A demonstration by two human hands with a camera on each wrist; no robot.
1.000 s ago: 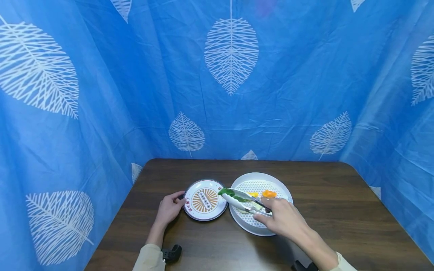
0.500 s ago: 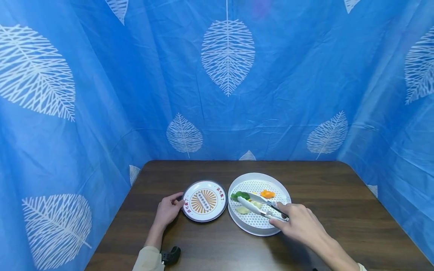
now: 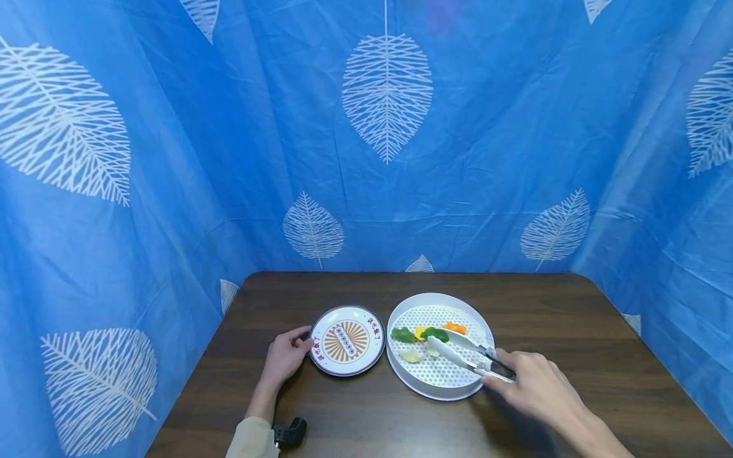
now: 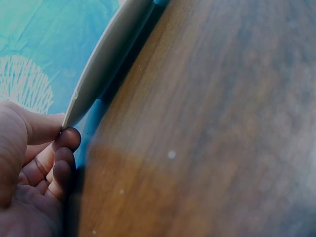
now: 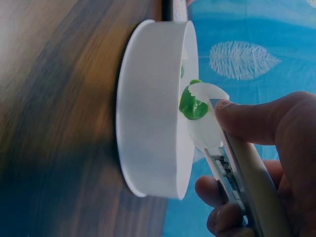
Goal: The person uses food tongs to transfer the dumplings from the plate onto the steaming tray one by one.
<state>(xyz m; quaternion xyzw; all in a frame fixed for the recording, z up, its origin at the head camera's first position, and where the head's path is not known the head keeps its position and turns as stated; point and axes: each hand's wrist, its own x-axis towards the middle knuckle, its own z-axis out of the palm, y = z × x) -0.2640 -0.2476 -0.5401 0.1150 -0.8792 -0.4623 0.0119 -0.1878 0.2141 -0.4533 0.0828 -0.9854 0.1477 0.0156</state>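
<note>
My left hand (image 3: 284, 353) pinches the left rim of a white plate (image 3: 373, 361) with an orange sunburst pattern and red lettering. In the left wrist view, thumb and forefinger (image 4: 66, 139) meet at the plate's edge (image 4: 84, 89). Metal tongs (image 3: 478, 364) are gripped in my right hand (image 3: 535, 385). Their white-looking tips lie at a glossy green piece (image 3: 434, 335), low over a round white perforated tray (image 3: 438, 381). In the right wrist view the green piece (image 5: 192, 104) shows between the tips, above the tray's wall (image 5: 148, 108).
In the tray lie another green piece (image 3: 403, 334), a yellow piece (image 3: 421, 333), an orange piece (image 3: 455, 327) and pale slices (image 3: 411, 356). The plate stands close left of the tray on the dark wooden table (image 3: 355, 420). A blue leaf-patterned curtain (image 3: 487, 127) surrounds the table.
The tongs and right hand have moved right, from the plate's edge to the middle of the tray. One green piece now lies apart at the tray's left. The left hand stays put.
</note>
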